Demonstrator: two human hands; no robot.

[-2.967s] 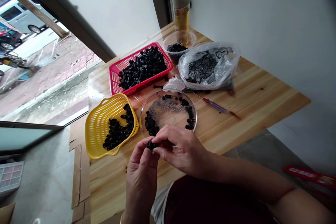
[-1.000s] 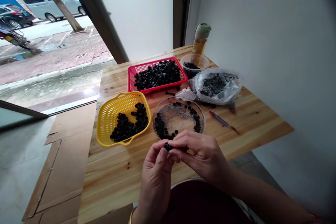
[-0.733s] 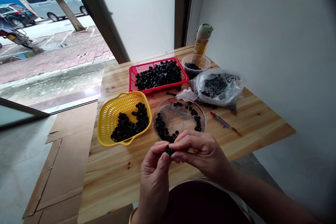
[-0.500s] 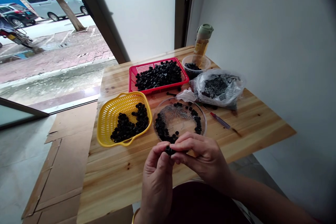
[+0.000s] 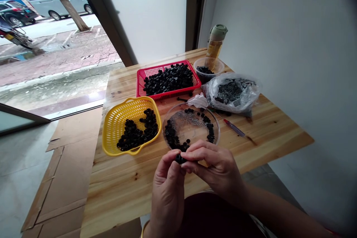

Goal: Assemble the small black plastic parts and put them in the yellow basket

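Observation:
Between my two hands is a small black round part [image 5: 180, 158] with a hole in its end, partly covered by fingers. My left hand [image 5: 168, 182] pinches it from the left with thumb and forefinger. From the right, my right hand [image 5: 213, 165] closes its thumb and fingertips on the same part. Just beyond my hands lies a clear round dish [image 5: 192, 128] with small black pieces around its edge and thin silvery pins in it. To its left, a yellow basket [image 5: 111, 128] contains many black ring-like parts.
A red basket [image 5: 141, 78] of black discs stands behind the dish. At the back right are a clear tub [image 5: 217, 67], a bottle [image 5: 216, 41] and a plastic bag [image 5: 237, 95] of black pieces. A red-tipped thin tool [image 5: 234, 128] lies on the wooden table [image 5: 279, 130].
Both hands stay nearly in place, still pinching the black part, with only a very slight shift. The baskets, dish and bag have not moved on the table.

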